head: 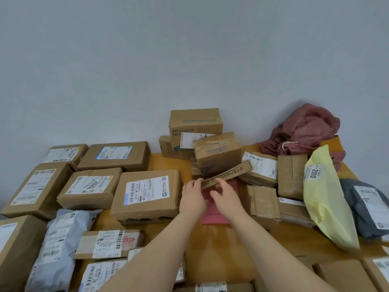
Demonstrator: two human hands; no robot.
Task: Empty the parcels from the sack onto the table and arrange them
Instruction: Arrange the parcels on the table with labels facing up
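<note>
**Slim box gripped at the centre of the frame**

The left hand (192, 197) and right hand (226, 197) curl their fingers round the near end of a slim box (229, 172). It is long, brown cardboard, printed along its side, and slants up to the right above a pink envelope (216, 216). Labelled parcels (147, 192) crowd the yellowish table (164, 163). The crumpled red sack (305, 129) lies at upper right against a plain grey wall (147, 60).

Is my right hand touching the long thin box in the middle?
Touching. In the head view the right hand curls its thumb over the lower edge of the long thin box.
</note>
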